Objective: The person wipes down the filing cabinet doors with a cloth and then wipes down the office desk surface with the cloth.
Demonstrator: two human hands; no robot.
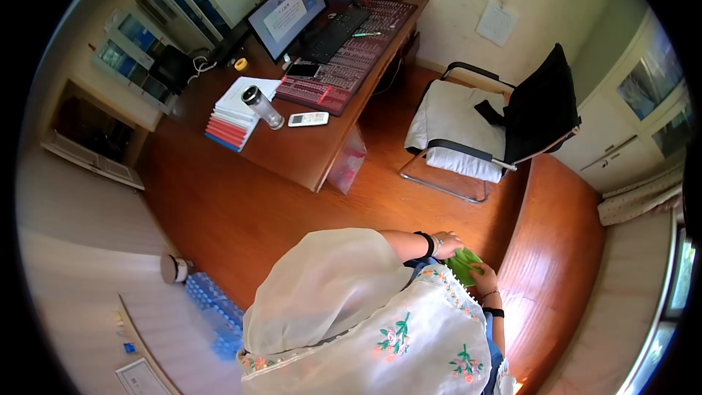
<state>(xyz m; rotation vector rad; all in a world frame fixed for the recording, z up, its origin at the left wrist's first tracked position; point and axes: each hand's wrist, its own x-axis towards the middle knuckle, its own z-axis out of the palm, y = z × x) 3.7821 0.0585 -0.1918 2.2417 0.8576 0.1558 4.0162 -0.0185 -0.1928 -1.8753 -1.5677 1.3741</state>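
A folded green cloth (462, 266) is between my two hands, low in front of my embroidered white top. My left hand (446, 243), with a black band and a bracelet at the wrist, has its fingers closed on the upper left edge of the cloth. On the lower right side, my right hand (483, 278) pinches it between thumb and fingers. A black band is also on that wrist. My top covers part of the cloth's lower edge.
Ahead stands a wooden desk (296, 163) with a monitor (287, 14), keyboard, glass bottle (263, 107), white remote (308, 119) and notebooks. An armchair (457, 121) is to its right. Blue-wrapped bottles (212, 303) sit at lower left. A raised wooden ledge (556, 227) runs along the right.
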